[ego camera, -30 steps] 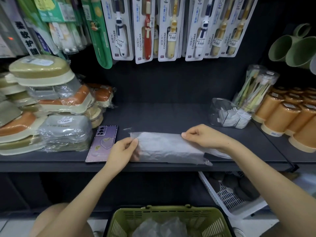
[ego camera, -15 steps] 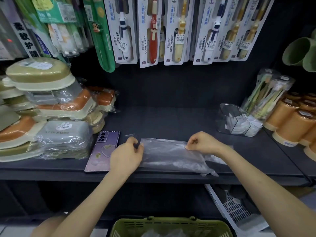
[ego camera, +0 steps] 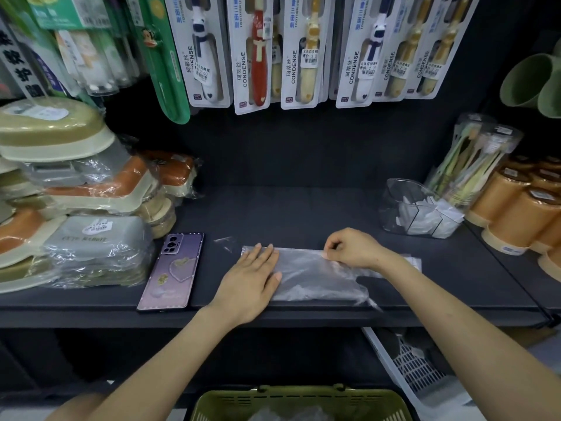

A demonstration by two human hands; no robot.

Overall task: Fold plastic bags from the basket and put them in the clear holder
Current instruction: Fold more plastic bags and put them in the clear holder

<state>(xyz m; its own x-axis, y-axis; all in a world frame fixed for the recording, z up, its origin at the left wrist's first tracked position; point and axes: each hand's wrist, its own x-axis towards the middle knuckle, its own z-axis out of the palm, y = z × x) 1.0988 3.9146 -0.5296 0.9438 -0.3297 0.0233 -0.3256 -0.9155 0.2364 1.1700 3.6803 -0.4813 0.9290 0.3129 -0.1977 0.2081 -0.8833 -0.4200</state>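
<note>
One bag (ego camera: 315, 275) on the shelf (ego camera: 303, 214), one phone (ego camera: 173, 271), one holder (ego camera: 400, 192), one green basket (ego camera: 303, 397). Two hands: left hand (ego camera: 249, 282), right hand (ego camera: 353, 247). Two green cups (ego camera: 525, 83). At least six toothbrush packs (ego camera: 258, 53) hang in front.

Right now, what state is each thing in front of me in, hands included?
plastic bag: folded into a flat strip, lying on the shelf.
left hand: flat, pressing the bag's left end.
right hand: pinching the bag's top edge.
clear holder: holds folded bags.
green basket: holds crumpled bags.
phone: face down on the shelf.
</note>
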